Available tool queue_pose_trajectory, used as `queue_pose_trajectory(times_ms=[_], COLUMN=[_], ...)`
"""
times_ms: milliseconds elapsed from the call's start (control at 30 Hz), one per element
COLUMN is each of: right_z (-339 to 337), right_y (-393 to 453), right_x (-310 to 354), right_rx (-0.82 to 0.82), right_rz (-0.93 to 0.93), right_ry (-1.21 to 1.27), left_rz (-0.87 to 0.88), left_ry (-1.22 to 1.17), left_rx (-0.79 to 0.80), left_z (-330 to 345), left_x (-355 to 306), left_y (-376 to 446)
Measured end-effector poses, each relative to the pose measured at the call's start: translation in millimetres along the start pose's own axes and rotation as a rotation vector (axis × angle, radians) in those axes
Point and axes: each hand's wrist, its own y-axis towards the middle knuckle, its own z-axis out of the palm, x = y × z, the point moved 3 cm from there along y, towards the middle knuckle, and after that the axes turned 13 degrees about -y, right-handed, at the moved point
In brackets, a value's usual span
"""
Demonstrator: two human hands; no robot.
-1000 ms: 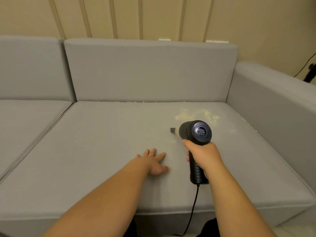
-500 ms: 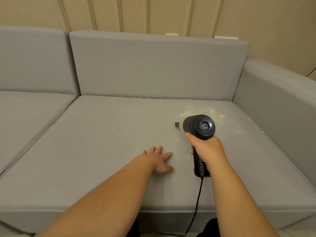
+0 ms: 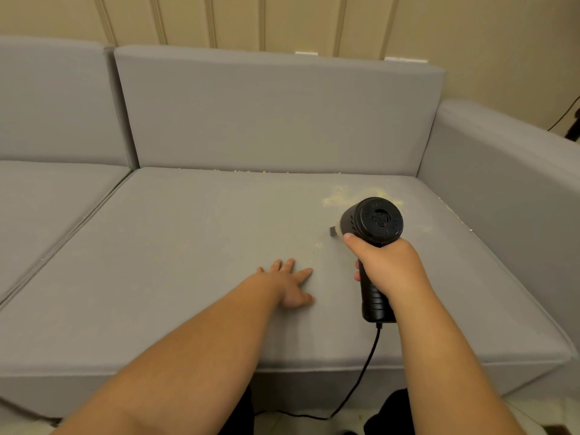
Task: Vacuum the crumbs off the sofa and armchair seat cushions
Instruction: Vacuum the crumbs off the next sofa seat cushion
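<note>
A grey sofa seat cushion fills the middle of the head view. Yellowish crumbs lie in a patch at its back right, and more dot the seam below the back cushion and the gap beside the right armrest. My right hand grips the handle of a black corded handheld vacuum, whose nozzle points away from me and down, just in front of the crumb patch. My left hand rests flat on the cushion with fingers spread, to the left of the vacuum.
The back cushion rises behind the seat, and the right armrest walls off the right side. Another seat cushion adjoins on the left. The vacuum's black cord hangs over the front edge to the floor.
The vacuum and both hands hold almost the same spot on the cushion. The view has shifted slightly, so the sofa sits a little differently in frame.
</note>
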Motion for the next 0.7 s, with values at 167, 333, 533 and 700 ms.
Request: queue_pose_trajectory(times_ms=[167, 333, 533, 700], right_z=[-3.9, -7.3, -11.7, -11.9], right_y=[-10.3, -16.0, -19.9, -25.7], right_x=[11.0, 15.5, 20.5, 24.2], right_rx=[0.102, 0.136, 0.102, 0.203], right_rz=[-0.02, -0.006, -0.022, -0.035], right_ry=[-0.018, 0.016, -0.051, -0.059], left_rz=[-0.011, -0.009, -0.018, -0.014], left_ry=[0.015, 0.027, 0.02, 0.011], left_rx=[0.01, 0.01, 0.018, 0.022], left_z=[1.4, 2.1, 0.7, 0.5], left_x=[1.0, 2.3, 4.2, 3.2], left_y=[1.0, 3.3, 4.8, 4.6])
